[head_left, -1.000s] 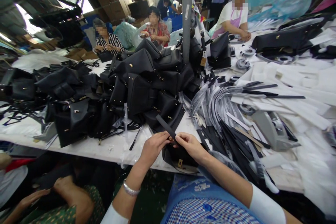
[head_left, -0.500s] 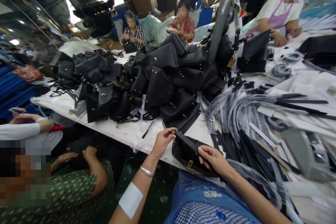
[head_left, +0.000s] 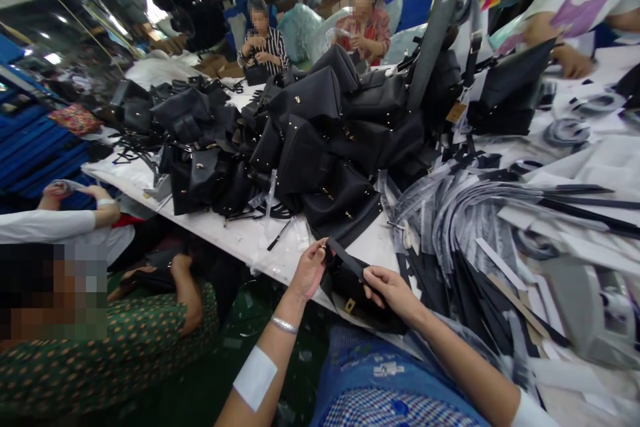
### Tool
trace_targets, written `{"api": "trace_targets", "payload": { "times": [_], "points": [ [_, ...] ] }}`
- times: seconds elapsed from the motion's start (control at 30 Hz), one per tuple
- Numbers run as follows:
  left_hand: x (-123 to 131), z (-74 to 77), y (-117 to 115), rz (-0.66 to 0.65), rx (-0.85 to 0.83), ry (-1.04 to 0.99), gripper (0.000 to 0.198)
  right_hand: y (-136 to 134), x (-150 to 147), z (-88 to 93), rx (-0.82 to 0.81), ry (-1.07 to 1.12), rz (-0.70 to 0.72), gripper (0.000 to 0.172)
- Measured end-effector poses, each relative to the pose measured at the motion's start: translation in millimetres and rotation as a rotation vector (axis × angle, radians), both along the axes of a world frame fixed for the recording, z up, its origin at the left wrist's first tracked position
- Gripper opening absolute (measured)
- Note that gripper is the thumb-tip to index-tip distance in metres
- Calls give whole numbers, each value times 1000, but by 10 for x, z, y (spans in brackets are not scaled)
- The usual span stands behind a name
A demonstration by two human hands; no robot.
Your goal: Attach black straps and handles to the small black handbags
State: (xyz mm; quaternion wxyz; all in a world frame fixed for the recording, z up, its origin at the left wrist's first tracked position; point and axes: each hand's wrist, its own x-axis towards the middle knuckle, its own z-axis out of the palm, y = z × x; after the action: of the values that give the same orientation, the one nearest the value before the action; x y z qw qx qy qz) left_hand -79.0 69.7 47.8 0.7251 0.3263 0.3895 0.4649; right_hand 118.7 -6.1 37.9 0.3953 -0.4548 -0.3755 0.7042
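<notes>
Black, smooth-faced handbag (head_left: 339,285), in the head view, sits at five o'clock on the near edge of the white counter (head_left: 215,232); its inside is dark, so its contents cannot be told. Its flat strap (head_left: 349,260) is stretched between the person's hands: the left hand (head_left: 309,271) has a narrow grip pinching the upper end, the right hand (head_left: 393,288) a closed grip farther down. More black bags (head_left: 307,153) lie heaped toward eleven o'clock, their contents hidden. A second ago the hands were close together with the strap poking out above; now they are apart.
</notes>
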Motion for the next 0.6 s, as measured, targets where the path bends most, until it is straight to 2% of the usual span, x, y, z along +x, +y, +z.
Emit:
{"api": "trace_targets", "payload": {
  "times": [0.17,0.3,0.4,0.5,0.6],
  "points": [
    [54,45,-42,-2,-17,65,33,82,37,44,31,5,99,44],
    [8,45,-25,58,-16,19,33,79,36,40,-7,-13,59,44],
    [-58,15,1,56,-28,-2,36,41,-4,-9,-24,-41,56,44],
    [-129,-1,42,20,-33,15,41,7,-80,-31,-31,-73,44,43],
    [-171,31,84,-102,-7,98,45,25,-176,32,-8,-113,9,43]
  ]
}}
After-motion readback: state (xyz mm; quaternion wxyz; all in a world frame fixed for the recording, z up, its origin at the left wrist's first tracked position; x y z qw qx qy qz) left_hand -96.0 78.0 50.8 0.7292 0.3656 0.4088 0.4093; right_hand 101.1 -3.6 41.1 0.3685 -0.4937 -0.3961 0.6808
